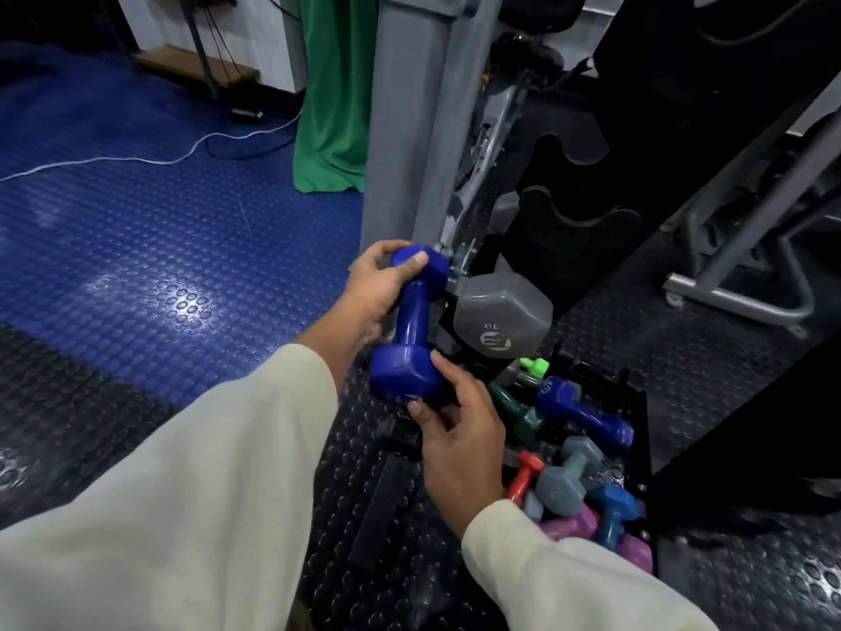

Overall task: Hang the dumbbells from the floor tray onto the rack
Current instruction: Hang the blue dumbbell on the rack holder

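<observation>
Both hands hold a blue dumbbell (412,323) above the floor, near the foot of the black rack (587,193). My left hand (380,289) grips its far head, thumb on top. My right hand (455,421) pinches its near head from the right. The rack's notched cradles just above are empty; a large grey dumbbell (503,318) sits on its lowest level. The black floor tray (637,403) to the right holds several small dumbbells: another blue one (582,412), a dark green one (519,409), grey (569,475), red (523,478) and purple (573,526).
A grey machine post (409,116) rises just behind the held dumbbell. A green cloth (332,97) hangs to its left. A white cable (136,159) crosses the blue studded floor. More grey machine frames (746,261) stand at the right.
</observation>
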{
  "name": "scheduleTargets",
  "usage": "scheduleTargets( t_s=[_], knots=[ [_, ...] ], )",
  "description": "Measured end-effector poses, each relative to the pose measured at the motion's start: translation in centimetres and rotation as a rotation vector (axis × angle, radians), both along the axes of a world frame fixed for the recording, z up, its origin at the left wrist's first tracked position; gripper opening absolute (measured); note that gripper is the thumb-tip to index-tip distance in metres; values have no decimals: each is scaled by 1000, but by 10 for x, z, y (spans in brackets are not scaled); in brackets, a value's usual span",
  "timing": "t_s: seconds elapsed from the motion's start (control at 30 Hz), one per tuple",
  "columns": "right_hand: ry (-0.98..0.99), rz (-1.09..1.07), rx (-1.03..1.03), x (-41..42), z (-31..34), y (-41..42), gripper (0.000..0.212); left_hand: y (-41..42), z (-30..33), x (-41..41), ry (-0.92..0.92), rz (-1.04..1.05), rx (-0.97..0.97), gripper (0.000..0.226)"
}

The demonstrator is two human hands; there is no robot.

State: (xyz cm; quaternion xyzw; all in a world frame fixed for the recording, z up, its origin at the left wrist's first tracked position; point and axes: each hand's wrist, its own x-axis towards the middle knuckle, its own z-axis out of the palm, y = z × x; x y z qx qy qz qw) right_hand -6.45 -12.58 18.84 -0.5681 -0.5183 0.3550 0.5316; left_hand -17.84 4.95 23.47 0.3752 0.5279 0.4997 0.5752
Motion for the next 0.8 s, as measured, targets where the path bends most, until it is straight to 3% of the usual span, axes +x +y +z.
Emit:
scheduleTargets(
  t_s=[0.37,0.53,0.8],
  knots=[
    [261,-30,-259,-29,-54,-5,64,0,-77,-21,255,142,-93,36],
    [419,-218,-325,-26,-70,14,62,4,-88,-5,563,181,-29,43],
    [467,-336,-365,-27,-91,19,52,18,-92,17,763,-52,96,38]
  ],
)
